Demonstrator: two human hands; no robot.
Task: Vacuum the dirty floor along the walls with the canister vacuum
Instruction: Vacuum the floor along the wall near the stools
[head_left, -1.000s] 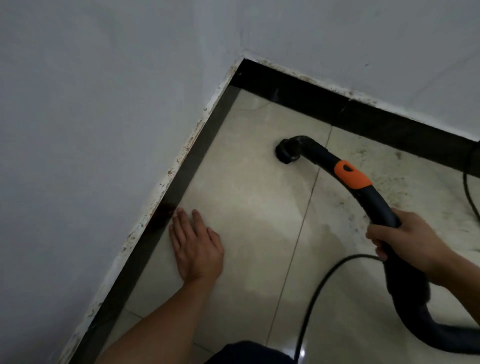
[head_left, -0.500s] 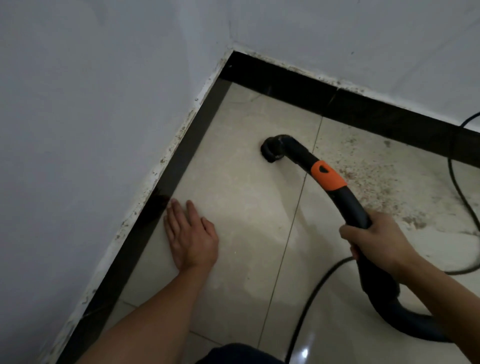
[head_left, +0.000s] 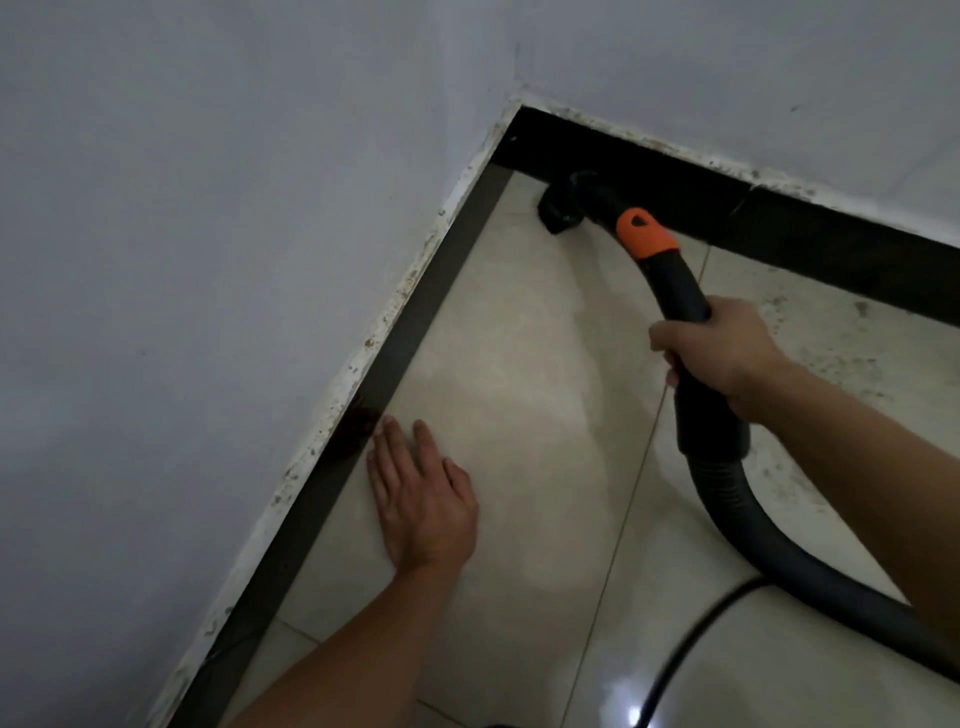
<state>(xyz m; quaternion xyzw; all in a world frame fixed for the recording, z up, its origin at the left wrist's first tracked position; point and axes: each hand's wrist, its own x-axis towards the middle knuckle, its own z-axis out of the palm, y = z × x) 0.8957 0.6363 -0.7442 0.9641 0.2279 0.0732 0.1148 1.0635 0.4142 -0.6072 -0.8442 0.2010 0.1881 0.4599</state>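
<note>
Vacuum nozzle (head_left: 558, 213) lost against dark skirting (head_left: 779, 223) | right hand (head_left: 722, 348) grips wand (head_left: 680, 291) | left hand (head_left: 421, 499) flat on floor (head_left: 519, 364)

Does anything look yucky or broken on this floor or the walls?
Yes. The floor tile right of the hose, by the right hand, is speckled with dark dirt; the tile by the left hand looks clean. The white wall's bottom edge, above the black skirting, is chipped and spotted brown.
</note>
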